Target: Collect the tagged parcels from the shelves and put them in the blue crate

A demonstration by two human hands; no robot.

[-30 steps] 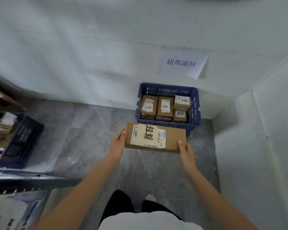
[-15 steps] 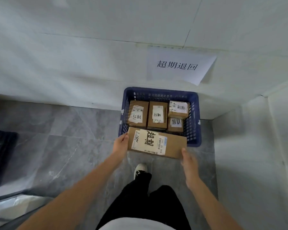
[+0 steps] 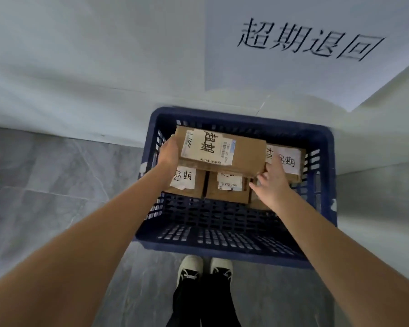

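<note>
I hold a long brown cardboard parcel (image 3: 243,151) with a white handwritten tag inside the blue crate (image 3: 222,239), lying across the tagged boxes below. My left hand (image 3: 169,153) grips its left end. My right hand (image 3: 270,179) is at its right end, fingers curled under the lower right corner. Beneath it lie a tagged box (image 3: 187,185) at left, another box (image 3: 229,188) in the middle and a tagged box (image 3: 287,159) at right.
The crate stands on a grey tiled floor against a white wall (image 3: 80,67). A white paper sign (image 3: 312,43) with black writing hangs above it. A side wall closes the corner at right. My shoes (image 3: 204,271) touch the crate's near side.
I have stepped up to the crate and leaned over it. The long parcel has moved from in front of the crate to inside it, on top of the other boxes.
</note>
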